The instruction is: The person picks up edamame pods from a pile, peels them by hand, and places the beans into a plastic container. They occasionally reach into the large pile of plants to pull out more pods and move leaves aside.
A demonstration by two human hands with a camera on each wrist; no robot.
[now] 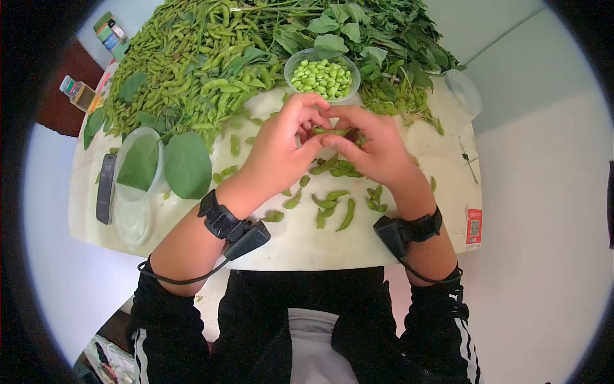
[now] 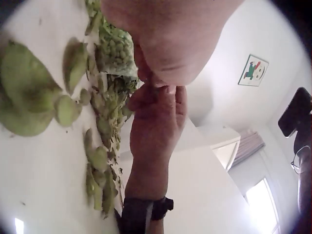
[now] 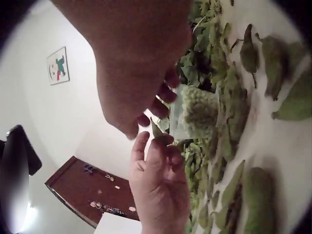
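Both hands meet over the table, in front of a clear plastic tub [image 1: 286, 75] of shelled green soybeans [image 1: 321, 78]. A green soybean pod [image 1: 332, 131] is pinched between them. My left hand [image 1: 284, 137] grips its left end with thumb and fingers. At the other end, my right hand [image 1: 378, 146] has its thumb laid along the pod, fingers curled behind. The pod's tip pokes up between the hands in the right wrist view, while the left wrist view hides it behind the fingers. Loose pods [image 1: 346, 214] lie on the table below the hands.
A large heap of pods [image 1: 185, 57] covers the back left, with leafy stalks [image 1: 384, 38] at back right. On the left are a phone [image 1: 105, 189], a clear container [image 1: 159, 176] and large leaves [image 1: 187, 165]. Another clear container [image 1: 465, 93] stands at the right edge.
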